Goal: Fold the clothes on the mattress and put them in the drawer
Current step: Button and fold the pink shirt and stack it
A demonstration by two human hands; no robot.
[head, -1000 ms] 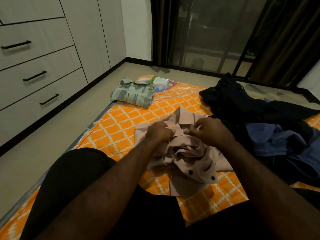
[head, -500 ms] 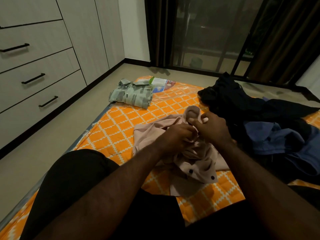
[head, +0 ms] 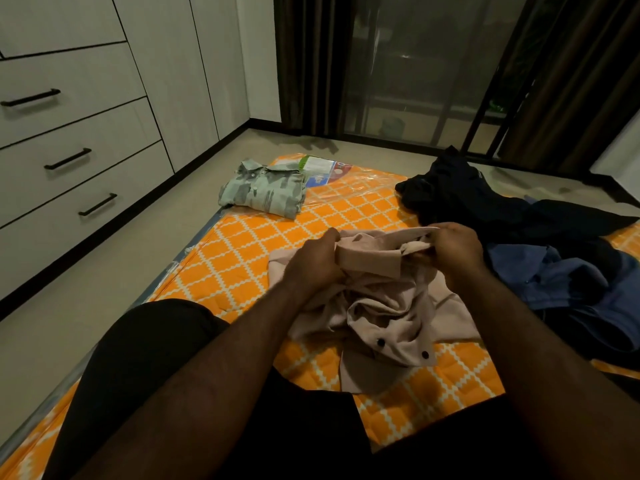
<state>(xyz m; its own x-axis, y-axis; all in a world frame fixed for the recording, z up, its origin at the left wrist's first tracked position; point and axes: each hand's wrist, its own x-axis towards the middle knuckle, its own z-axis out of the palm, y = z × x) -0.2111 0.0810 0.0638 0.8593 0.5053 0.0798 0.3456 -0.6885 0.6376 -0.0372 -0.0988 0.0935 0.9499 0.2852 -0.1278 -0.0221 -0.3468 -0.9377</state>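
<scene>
- Orange mattress [head: 242,258] with a white lattice print across the lower and middle frame, wrapped in clear plastic, on a pale floor [head: 104,278].
- At the bottom edge, legs in black shorts [head: 156,358] on the mattress, both forearms reaching up toward the centre.
- Just beyond the legs, at centre, a crumpled pale pink shirt [head: 391,313] on the mattress, with two dark buttons [head: 381,342] on its lower flap.
- Left hand [head: 311,265] at centre, fingers curled round the left end of the shirt's collar [head: 367,261].
- Right hand [head: 457,251] just right of centre, gripping the other end. Collar band stretched between the two hands and raised above the rest of the cloth.
- Right of the pink shirt, just beside it, a rumpled blue garment [head: 554,278].
- Behind that, toward the upper right, a heap of black clothes [head: 467,199], unfolded.
- Farther up, left of centre, a folded grey-green patterned shirt [head: 263,192] near the mattress's far left corner, beside a printed label [head: 318,166] under the plastic.
- Along the left edge of the frame, white drawers [head: 69,161] with black bar handles, all closed.
- At the top, dark curtains [head: 304,64] on either side of a glass sliding door [head: 415,64].
</scene>
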